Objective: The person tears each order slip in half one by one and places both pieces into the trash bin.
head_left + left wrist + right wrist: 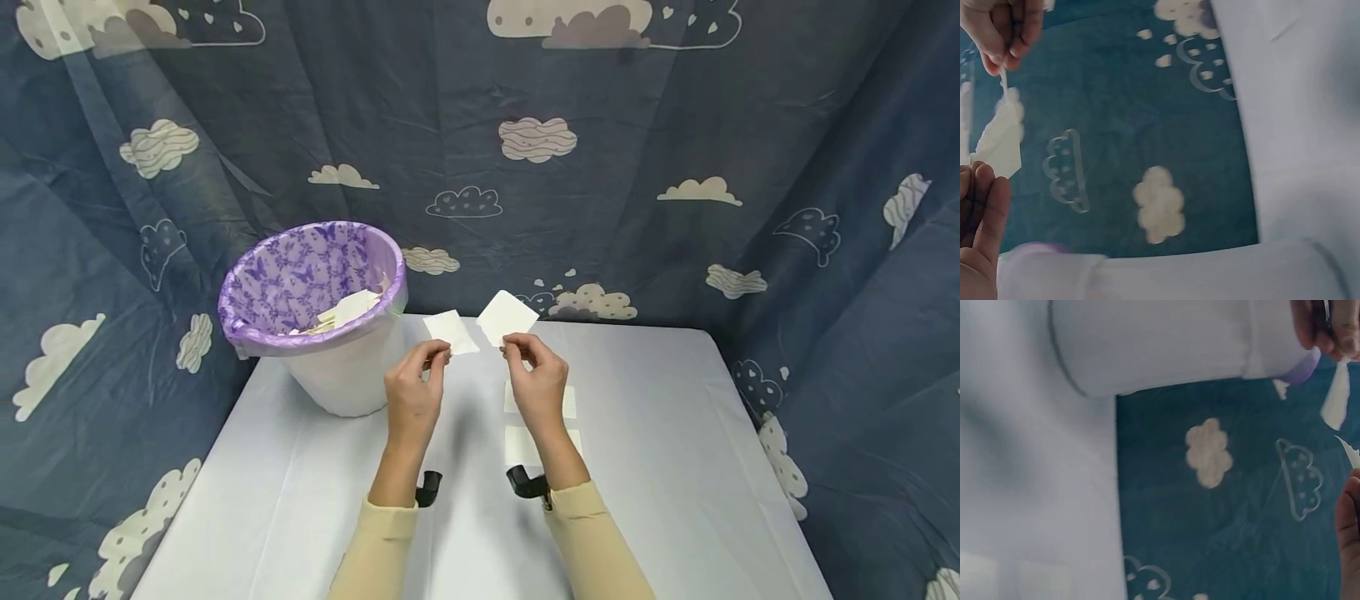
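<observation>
Left hand (pixel 415 387) and right hand (pixel 538 379) each pinch a white piece (pixel 453 332) toward the worktop's far edge (pixel 637 333) — seemingly parting; next needs loosened fingers.

The person is wearing pale yellow sleeves (pixel 600 550) with plain, banded cuffs (pixel 391 519), and a curved black fitting (pixel 528 484) is jutting inward beside each cuff.

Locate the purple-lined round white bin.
In the head view, the bin stands at the back left of the white table, just left of the left hand.
</observation>
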### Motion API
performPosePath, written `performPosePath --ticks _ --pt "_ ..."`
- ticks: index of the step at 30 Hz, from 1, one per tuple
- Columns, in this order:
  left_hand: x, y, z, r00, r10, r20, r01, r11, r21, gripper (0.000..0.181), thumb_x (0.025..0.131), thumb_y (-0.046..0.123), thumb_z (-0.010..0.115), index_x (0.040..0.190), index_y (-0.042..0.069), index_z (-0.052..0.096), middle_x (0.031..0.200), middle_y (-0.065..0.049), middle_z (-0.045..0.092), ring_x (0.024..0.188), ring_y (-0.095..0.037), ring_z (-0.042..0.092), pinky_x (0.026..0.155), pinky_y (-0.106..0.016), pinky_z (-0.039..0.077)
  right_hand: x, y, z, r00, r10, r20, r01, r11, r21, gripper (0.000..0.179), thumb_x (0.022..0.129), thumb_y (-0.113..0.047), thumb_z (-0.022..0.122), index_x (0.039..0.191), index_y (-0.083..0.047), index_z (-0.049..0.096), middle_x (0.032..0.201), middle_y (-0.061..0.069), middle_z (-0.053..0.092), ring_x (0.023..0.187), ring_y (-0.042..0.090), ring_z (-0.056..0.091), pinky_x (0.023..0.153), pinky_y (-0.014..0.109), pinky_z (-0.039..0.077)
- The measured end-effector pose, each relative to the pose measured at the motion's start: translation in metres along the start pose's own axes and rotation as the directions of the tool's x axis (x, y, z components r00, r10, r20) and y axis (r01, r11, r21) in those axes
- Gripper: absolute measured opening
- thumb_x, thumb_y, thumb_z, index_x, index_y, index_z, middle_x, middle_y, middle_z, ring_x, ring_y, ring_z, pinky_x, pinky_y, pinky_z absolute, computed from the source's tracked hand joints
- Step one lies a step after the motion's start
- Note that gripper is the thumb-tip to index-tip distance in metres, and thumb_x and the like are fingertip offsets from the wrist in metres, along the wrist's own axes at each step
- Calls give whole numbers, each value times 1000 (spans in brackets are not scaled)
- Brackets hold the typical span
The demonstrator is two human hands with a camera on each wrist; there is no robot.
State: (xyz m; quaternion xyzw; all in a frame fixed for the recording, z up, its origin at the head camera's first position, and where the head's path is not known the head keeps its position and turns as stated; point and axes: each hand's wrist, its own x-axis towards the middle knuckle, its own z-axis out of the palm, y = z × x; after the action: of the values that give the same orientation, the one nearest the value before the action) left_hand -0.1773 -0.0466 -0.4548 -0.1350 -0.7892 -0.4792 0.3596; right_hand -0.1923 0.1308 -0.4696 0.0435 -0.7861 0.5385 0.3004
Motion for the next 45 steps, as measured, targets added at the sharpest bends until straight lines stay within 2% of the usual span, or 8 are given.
performPosePath --ticks 4,9,17,23,30,34,39,45 --pt "16 11 -15 995 70 -72 -70 998 9 4 97 2 75 99 -1 77 93 -13 80 80 -25 78 77 -24 63 15 -15 12 998 -69 -2 69 997 27 9 101 -4 68 103 -2 77 94 12 81 83 25 78 78 13 56" --pt "36 18 -36 973 106 -205 -106 994 9 4 95 0 76 98 -3 77 92 -16 80 78 -30 76 81 -10 56 32 -34 30 985 -170 26 168 984 55 9 101 -3 69 103 -3 78 94 10 81 83 23 78 79 21 60" --pt "55 9 -64 936 60 -348 -38 997 69 9 98 3 74 101 -6 76 96 -20 79 85 -33 75 83 -5 52 52 -71 67 945 -313 92 303 946 112 10 99 0 70 102 -4 79 96 9 81 85 20 78 80 29 63" --pt "66 -6 -82 901 34 -432 30 990 141 11 100 5 73 100 -5 77 91 -21 78 75 -33 70 73 -3 45 59 -100 101 906 -393 158 372 916 149 10 100 -2 70 104 -4 79 101 11 81 85 21 76 79 26 61" --pt "72 -17 -97 890 -77 -450 182 964 196 16 104 13 69 106 0 78 101 -20 79 79 -34 70 73 -6 42 61 -117 132 868 -422 263 402 906 130 12 101 -2 68 103 -5 80 100 9 81 84 17 75 78 15 56" --pt "73 -19 -101 881 -139 -453 255 945 205 17 104 13 68 108 -1 78 103 -20 79 86 -36 71 77 -21 49 62 -126 149 834 -435 340 430 898 93 13 102 -4 68 105 -6 80 103 6 82 86 15 75 79 13 54" --pt "75 -24 -99 884 -128 -449 259 935 243 19 105 15 68 107 -2 77 104 -21 79 93 -39 71 81 -46 53 61 -135 165 795 -432 426 458 888 45 12 101 -6 70 105 -8 82 101 5 81 86 14 73 79 12 52" --pt "75 -24 -95 895 -111 -433 263 914 309 23 105 18 67 117 1 79 108 -20 80 98 -40 68 90 -53 52 60 -137 167 784 -404 472 464 886 -13 12 99 -12 74 105 -10 84 100 5 79 90 14 74 81 18 55"
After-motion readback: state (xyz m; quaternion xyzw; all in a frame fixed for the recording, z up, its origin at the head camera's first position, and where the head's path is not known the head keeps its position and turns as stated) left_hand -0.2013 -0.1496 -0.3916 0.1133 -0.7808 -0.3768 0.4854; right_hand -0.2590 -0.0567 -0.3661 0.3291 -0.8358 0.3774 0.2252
